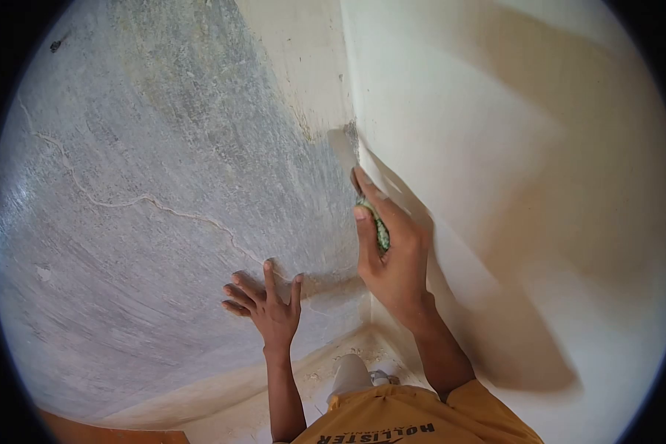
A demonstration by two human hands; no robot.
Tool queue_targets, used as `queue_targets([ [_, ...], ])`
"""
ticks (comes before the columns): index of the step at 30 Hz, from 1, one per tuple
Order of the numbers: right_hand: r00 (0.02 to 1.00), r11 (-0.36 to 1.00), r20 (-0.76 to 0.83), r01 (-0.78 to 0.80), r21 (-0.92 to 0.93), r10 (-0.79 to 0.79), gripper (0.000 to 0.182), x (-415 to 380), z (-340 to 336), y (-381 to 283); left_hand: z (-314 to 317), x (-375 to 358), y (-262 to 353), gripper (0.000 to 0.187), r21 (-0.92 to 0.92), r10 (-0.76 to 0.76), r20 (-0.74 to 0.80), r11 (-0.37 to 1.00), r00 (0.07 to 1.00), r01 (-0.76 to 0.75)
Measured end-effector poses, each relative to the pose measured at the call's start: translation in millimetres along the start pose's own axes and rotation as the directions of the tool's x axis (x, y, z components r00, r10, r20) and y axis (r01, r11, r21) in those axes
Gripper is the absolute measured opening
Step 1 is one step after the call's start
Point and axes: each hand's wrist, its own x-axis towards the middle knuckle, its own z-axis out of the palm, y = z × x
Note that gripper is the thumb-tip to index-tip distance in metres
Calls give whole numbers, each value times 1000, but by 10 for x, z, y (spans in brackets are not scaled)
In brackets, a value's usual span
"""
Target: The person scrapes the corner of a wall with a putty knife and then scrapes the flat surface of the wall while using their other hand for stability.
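Note:
My right hand (396,248) is closed around a scraper's green, speckled handle (381,233), near the corner where two walls meet. The scraper's blade (342,150) reaches up from my fingers to the edge of the cream paint (303,66) on the left wall. My left hand (274,307) is spread on the grey, scraped wall (163,148) with nothing in it, just below the end of a long crack (144,198). Much of the blade's lower part is hidden behind my fingers.
A smooth cream wall (555,185) stands at the right, with shadows across it. Small crumbs lie on the floor (322,374) below the corner. An orange-brown surface (118,435) shows at the bottom left.

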Motion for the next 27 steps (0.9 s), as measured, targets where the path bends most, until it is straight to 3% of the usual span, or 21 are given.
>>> queue_targets([
  [4, 1000, 1000, 6, 2, 12, -2, 48, -23, 10, -28, -15, 28, -12, 89, -6, 4, -4, 1000, 1000, -4],
  [7, 994, 995, -53, 95, 38, -92, 48, -26, 63, 98, -3, 27, -1, 89, -15, -4, -1, 1000, 1000, 4],
  [12, 1000, 1000, -6, 24, -7, -24, 43, -56, 18, 1, 1, -9, -1, 88, -22, -16, 5, 1000, 1000, 16],
  [23, 992, 992, -49, 109, -67, -112, 49, 43, 12, 35, 4, 10, -4, 89, -11, -12, 9, 1000, 1000, 12],
  [26, 995, 995, -39, 85, -56, -87, 48, -1, 34, 24, 41, -9, 5, 74, -78, -50, -5, 996, 999, 50],
  [27, 993, 993, -52, 102, -52, -104, 48, 28, 31, 23, 36, 6, 15, 79, -61, -42, -12, 997, 999, 41],
])
